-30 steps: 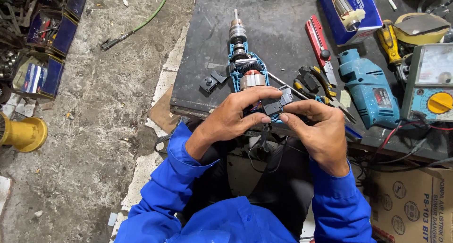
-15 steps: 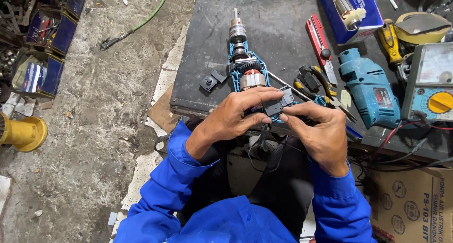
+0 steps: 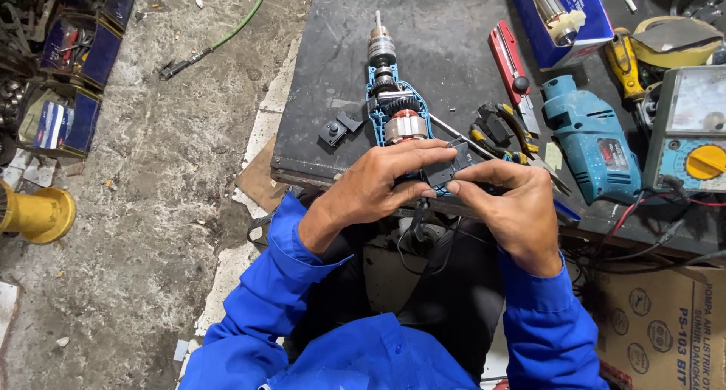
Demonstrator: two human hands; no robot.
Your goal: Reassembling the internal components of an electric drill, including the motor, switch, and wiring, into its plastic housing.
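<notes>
At the workbench near edge, both hands' fingers grasping black switch, opened drill just beyond

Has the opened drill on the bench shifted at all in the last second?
No. The opened drill lies as before, its chuck the same gap from the red utility knife.

A dark, scuffed metal worktop carries an opened blue drill with its chuck and copper armature bare. Just left of that drill lie two small black plastic parts. To its right lie a red utility knife and yellow-handled pliers; further right, a closed teal drill body, a blue cardboard box and a blue meter with a yellow dial.
</notes>
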